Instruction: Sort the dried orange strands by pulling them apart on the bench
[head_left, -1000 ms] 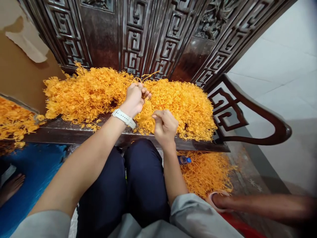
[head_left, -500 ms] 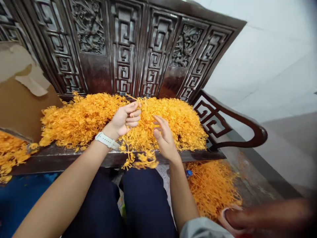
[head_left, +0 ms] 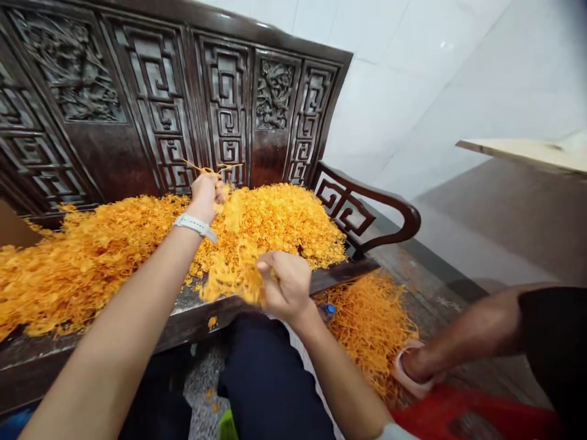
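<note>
My left hand (head_left: 208, 190), with a white watch on its wrist, is raised over the bench and closed around thin orange stems, whose ends stick out above the fingers. Nearer to me, my right hand (head_left: 287, 284) is closed on a blurred yellow-orange sprig (head_left: 233, 269), its frilly tips hanging over the bench's front edge. The sprig seems to stretch up toward the left hand, but motion blur hides how the pieces join. Behind and around both hands lies a large heap of similar orange sprigs (head_left: 288, 220) on the dark wooden bench (head_left: 192, 321).
The bench has a carved back (head_left: 229, 91) and a curved armrest (head_left: 389, 208). On the floor at right are a pile of orange stems (head_left: 376, 324), a blue-capped bottle (head_left: 329, 310) and another person's leg (head_left: 472, 342) beside something red (head_left: 477, 415). Cardboard (head_left: 16, 226) stands at far left.
The view has swung to the right. My right hand, loosely open before, has closed on the sprig and come nearer to me. My left hand still grips stems.
</note>
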Motion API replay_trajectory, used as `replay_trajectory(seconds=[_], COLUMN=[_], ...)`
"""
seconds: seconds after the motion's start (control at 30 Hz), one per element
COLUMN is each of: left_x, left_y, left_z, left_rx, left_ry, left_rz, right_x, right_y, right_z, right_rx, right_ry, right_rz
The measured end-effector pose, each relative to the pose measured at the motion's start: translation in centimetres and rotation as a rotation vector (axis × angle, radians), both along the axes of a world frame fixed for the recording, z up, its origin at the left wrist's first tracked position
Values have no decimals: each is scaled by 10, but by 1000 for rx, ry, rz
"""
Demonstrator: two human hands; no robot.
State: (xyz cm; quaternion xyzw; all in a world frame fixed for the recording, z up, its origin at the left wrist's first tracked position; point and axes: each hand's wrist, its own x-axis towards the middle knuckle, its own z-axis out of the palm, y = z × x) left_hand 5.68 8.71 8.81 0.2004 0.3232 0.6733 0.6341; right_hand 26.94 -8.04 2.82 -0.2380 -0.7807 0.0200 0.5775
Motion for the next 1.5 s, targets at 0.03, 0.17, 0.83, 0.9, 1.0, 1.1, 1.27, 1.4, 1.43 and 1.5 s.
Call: replay_trajectory(seconds=[0.03,0.17,0.83,0.9,1.0,1.1,1.27,1.4,1.43,1.5], left_x=[-1,-41,-42,-28,-24,-28,-25,-56,-68,-89], left_y=[-3,-20,-70,-64,-55,-46,-29,-22,-22,-24], left_z=[0,-5,34,22,7,-5,-25,-38,-40,-41], left_rx=[5,-49,141,107,103,69,-107,-137,-133,-93], left_ry=[4,-19,-159,-135,-135,-113,-157,-249,-264,-309], left_rz=[50,193,-284,-368,-369,-305,-69,147,169,161], right_x=[2,9,-103,-119,-133,-135,-127,-103,-96,-83], right_y=[-11,-35,55,67,80,81,55,11,2,-4], right_z=[5,8,-32,-17,-15,-27,-38,-44,-45,-45], right_rx=[19,-105,-963,-1037,-1103,-1129,-891,-802,-766,-696], right_ry=[43,239,339,522,637,686,615,518,470,420], right_rz=[20,-75,317,412,388,368,187,232,255,270])
